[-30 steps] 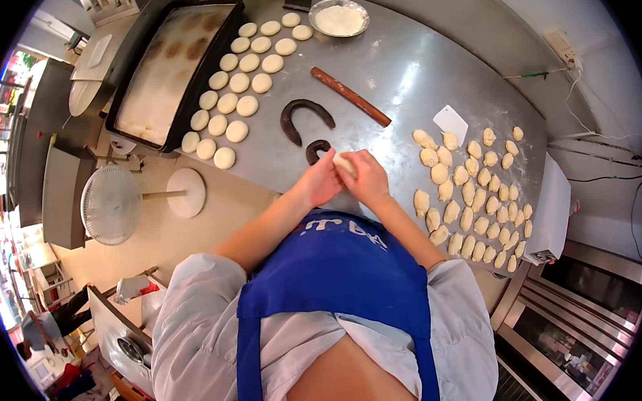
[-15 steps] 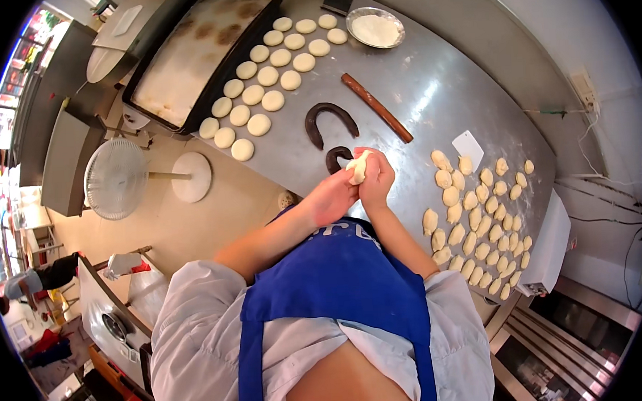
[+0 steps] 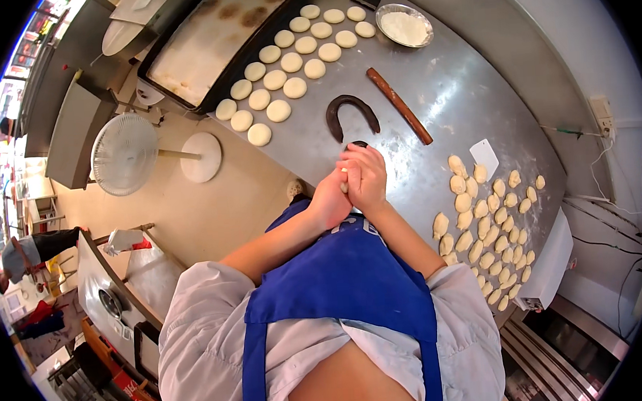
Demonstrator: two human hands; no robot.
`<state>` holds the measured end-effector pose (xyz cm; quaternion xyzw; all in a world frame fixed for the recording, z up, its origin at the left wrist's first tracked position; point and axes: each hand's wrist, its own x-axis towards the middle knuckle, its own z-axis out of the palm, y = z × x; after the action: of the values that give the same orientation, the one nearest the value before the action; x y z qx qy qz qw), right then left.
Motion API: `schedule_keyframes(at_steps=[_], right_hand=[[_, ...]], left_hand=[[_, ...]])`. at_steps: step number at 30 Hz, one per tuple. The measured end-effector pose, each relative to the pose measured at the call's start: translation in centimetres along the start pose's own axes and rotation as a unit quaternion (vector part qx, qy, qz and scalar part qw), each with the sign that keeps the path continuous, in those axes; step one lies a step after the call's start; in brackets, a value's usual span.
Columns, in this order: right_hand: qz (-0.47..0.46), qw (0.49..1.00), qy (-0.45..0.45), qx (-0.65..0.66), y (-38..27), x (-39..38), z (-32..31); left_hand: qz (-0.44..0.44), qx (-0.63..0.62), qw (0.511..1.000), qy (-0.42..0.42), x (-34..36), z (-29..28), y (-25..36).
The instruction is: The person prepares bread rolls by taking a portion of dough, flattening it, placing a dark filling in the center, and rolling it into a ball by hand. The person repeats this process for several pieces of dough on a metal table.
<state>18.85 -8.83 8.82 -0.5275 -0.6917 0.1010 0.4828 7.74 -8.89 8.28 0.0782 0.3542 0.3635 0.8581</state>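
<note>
My left hand and my right hand are closed together over the near edge of the steel table, cupped around a piece of pale dough. Only slivers of the dough show between the fingers. Just beyond my fingertips, a short dark roll of paste is mostly covered by my right hand. Farther off lies a longer dark paste roll, bent into a horseshoe. A brown rolling pin rests to its right.
Flattened white dough rounds lie in rows at the far left, beside a large black-rimmed baking tray. A metal bowl of flour stands at the back. Several small dough lumps and a white scraper lie on the right.
My hands have closed around the dough, which showed above the fingers before. The whole view has shifted, so the table things appear slightly farther right.
</note>
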Motion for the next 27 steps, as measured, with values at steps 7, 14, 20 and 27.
schedule_keyframes(at_steps=[7,14,20,27], right_hand=[[0.031,0.997,-0.071,-0.017,-0.1,-0.4,-0.4],[0.133,0.981,0.126,0.059,-1.4,0.4,2.0],[0.085,0.983,-0.146,0.078,-2.1,-0.9,2.2],[0.365,0.86,-0.292,0.203,-0.8,0.5,3.1]], left_hand=[[-0.048,-0.065,0.993,-0.084,-1.3,0.6,1.2],[-0.021,0.023,1.0,-0.007,-0.8,0.0,0.7],[-0.049,-0.08,0.995,-0.018,-1.6,-1.8,2.3],[-0.08,-0.019,0.995,0.061,-1.5,-1.7,3.0]])
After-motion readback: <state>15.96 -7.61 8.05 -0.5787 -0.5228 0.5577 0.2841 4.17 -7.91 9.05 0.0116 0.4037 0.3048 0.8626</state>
